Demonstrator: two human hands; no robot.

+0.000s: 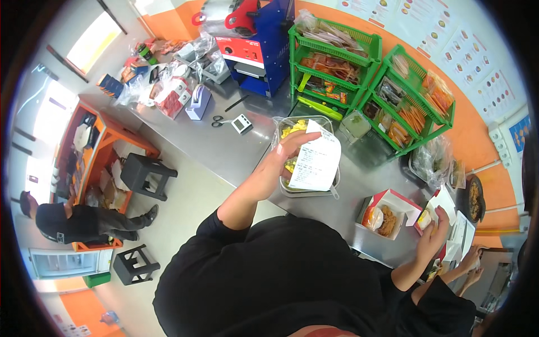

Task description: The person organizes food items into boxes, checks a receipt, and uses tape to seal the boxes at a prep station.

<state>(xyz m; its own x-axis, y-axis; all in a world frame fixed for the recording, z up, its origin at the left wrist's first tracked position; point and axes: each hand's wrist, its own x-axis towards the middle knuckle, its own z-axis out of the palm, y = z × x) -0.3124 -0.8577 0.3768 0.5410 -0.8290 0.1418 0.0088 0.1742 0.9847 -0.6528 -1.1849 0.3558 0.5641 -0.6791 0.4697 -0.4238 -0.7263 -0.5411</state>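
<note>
My left hand (269, 168) holds a printed paper receipt (318, 162) over a metal-rimmed tray (311, 193) with yellow food (294, 127) in it. My right hand (433, 236) is at the right, its fingers at an open red and white food box (444, 202) with a wrapped item inside; whether it grips the box, I cannot tell. Between my hands stands another open box (393, 198) with a piece of fried chicken (387, 221) and a wrapped round item (373, 218).
Green tiered baskets (337, 65) of packets line the wall behind the steel counter (202, 143). A blue cup sealing machine (269, 54), scissors (219, 122) and a digital timer (241, 124) are farther left. A co-worker's hands (471, 263) are close at right; another person (84, 219) stands far left near stools.
</note>
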